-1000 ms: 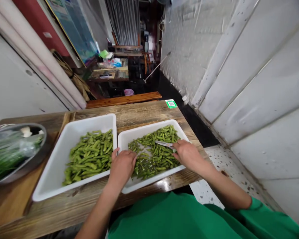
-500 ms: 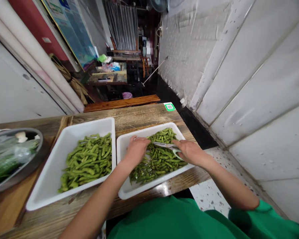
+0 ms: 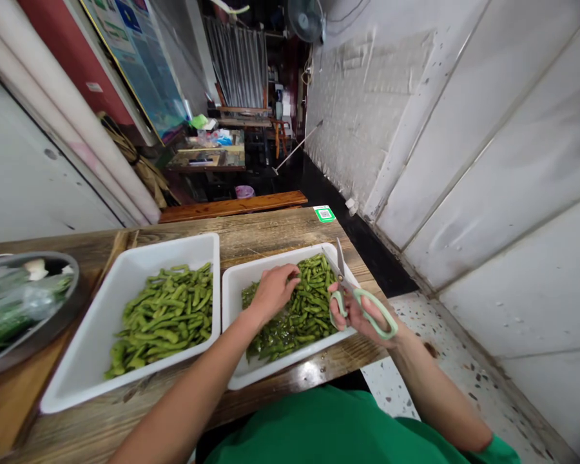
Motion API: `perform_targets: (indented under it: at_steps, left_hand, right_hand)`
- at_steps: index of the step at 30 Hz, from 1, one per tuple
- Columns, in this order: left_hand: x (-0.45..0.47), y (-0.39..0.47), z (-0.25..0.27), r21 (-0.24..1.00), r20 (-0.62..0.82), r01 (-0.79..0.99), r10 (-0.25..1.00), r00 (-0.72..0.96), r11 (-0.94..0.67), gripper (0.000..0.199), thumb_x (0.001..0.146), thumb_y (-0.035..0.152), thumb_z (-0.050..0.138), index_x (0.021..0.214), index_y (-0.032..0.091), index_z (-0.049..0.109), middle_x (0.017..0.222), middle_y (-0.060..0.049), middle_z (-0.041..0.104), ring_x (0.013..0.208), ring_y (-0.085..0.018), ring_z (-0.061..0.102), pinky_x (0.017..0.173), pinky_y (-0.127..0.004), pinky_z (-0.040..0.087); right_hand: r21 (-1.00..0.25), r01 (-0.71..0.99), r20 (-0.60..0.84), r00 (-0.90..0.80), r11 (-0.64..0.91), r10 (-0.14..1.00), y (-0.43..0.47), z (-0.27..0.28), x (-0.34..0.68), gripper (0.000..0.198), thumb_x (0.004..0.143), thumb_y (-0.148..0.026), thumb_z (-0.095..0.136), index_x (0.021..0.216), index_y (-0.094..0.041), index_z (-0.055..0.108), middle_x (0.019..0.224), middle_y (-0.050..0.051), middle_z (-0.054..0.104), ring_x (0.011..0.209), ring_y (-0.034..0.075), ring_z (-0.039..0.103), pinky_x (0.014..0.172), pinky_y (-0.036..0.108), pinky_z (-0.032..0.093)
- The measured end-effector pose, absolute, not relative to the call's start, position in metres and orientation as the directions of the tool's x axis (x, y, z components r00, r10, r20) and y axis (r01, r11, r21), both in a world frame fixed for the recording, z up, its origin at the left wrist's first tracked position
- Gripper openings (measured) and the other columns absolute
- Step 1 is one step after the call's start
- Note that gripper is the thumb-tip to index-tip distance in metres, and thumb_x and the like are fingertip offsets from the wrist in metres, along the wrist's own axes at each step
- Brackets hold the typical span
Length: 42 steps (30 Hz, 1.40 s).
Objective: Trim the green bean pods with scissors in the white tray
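The person's left hand (image 3: 275, 290) hangs over a white rectangular plastic tray (image 3: 270, 260), fingers curled; whether they pinch anything cannot be told. Inside that tray lie glossy, slender green bean pods (image 3: 314, 309). At the tray's right edge, the right hand (image 3: 360, 322) grips metal scissors with pale-green looped handles (image 3: 342, 279), fingers through the loops, blades pointing away. The pods look light, fairly firm and probably slippery from wetness, best pinched mid-length; the stiff scissors should be held by their loops, away from the blades.
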<state>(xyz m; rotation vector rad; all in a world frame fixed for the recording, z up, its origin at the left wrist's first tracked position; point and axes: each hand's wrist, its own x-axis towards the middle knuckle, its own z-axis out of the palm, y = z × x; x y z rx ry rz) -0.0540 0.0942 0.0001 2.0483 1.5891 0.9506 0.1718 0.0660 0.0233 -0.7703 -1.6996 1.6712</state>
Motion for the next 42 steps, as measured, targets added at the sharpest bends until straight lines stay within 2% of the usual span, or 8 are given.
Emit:
perform_targets:
  at_steps: [3,6,8,12,16,21,32,42]
  left_hand:
    - [-0.061,0.066,-0.001,0.941,0.127,0.327,0.986,-0.11,-0.085,0.028,0.069,0.035,0.054,0.09,0.016,0.059,0.083,-0.004,0.062,0.074,-0.015,0.054,0.069,-0.027,0.04]
    - [-0.064,0.042,-0.008,0.999,-0.044,0.019,0.976,-0.212,0.049,0.036,0.063,0.037,0.061,0.09,0.014,0.06,0.08,-0.004,0.062,0.066,-0.012,0.053,0.059,-0.022,0.04]
    - [-0.063,0.031,-0.01,0.996,-0.09,-0.051,0.964,-0.249,0.08,0.036,0.061,0.036,0.063,0.088,0.013,0.061,0.071,-0.003,0.062,0.058,-0.009,0.051,0.052,-0.02,0.038]
    - [-0.057,0.021,-0.007,0.996,-0.074,0.031,0.968,-0.241,0.083,0.034,0.063,0.037,0.06,0.086,0.012,0.062,0.05,0.001,0.056,0.044,-0.008,0.045,0.044,-0.019,0.034]
    - [-0.054,0.021,-0.002,0.995,0.0,0.094,0.975,-0.222,0.021,0.027,0.062,0.036,0.061,0.075,0.013,0.063,0.056,0.001,0.056,0.047,-0.008,0.047,0.047,-0.02,0.038]
    - [-0.057,0.023,-0.004,0.992,0.018,0.125,0.976,-0.219,0.009,0.029,0.064,0.033,0.059,0.084,0.013,0.064,0.051,0.003,0.051,0.047,-0.008,0.044,0.045,-0.019,0.034]
    - [-0.059,0.023,-0.008,0.993,-0.022,0.109,0.994,-0.106,0.034,0.027,0.065,0.033,0.059,0.084,0.015,0.065,0.054,0.003,0.052,0.049,-0.009,0.042,0.049,-0.02,0.034]
    - [-0.059,0.021,-0.008,0.986,-0.133,0.088,0.988,-0.074,0.139,0.025,0.062,0.036,0.06,0.068,0.012,0.064,0.053,0.001,0.054,0.049,-0.008,0.041,0.048,-0.02,0.032]
  right_hand:
    - [-0.942,0.272,-0.012,-0.614,0.197,0.789,0.066,0.03,0.161,0.055,0.07,-0.055,0.048,0.11,-0.018,0.045,0.083,0.004,0.054,0.068,0.013,0.049,0.063,0.026,0.04]
    - [-0.752,0.543,0.0,-0.566,0.373,0.824,0.063,0.033,0.15,0.049,0.071,-0.049,0.051,0.108,-0.019,0.049,0.083,0.004,0.057,0.068,0.014,0.05,0.064,0.026,0.039]
    - [-0.638,0.621,0.023,-0.576,0.455,0.817,0.06,0.032,0.142,0.049,0.072,-0.049,0.049,0.109,-0.018,0.049,0.084,0.006,0.057,0.067,0.014,0.051,0.063,0.026,0.039]
    - [-0.509,0.649,0.068,-0.625,0.565,0.778,0.053,0.028,0.132,0.051,0.072,-0.049,0.049,0.111,-0.016,0.047,0.089,0.009,0.055,0.074,0.017,0.052,0.065,0.027,0.038]
    - [-0.438,0.642,0.067,-0.674,0.629,0.735,0.053,0.026,0.134,0.044,0.075,-0.044,0.047,0.109,-0.016,0.047,0.086,0.008,0.055,0.077,0.018,0.052,0.067,0.027,0.037]
    - [-0.376,0.641,0.059,-0.704,0.669,0.708,0.054,0.027,0.139,0.035,0.08,-0.035,0.043,0.108,-0.015,0.045,0.09,0.009,0.053,0.084,0.019,0.049,0.071,0.028,0.036]
    - [-0.437,0.624,0.032,-0.709,0.648,0.704,0.051,0.034,0.137,0.041,0.077,-0.045,0.043,0.105,-0.016,0.049,0.082,0.006,0.055,0.072,0.017,0.051,0.063,0.025,0.036]
    - [-0.472,0.627,0.019,-0.696,0.62,0.718,0.052,0.034,0.141,0.036,0.072,-0.046,0.05,0.092,-0.018,0.057,0.072,0.003,0.058,0.062,0.014,0.051,0.057,0.022,0.034]
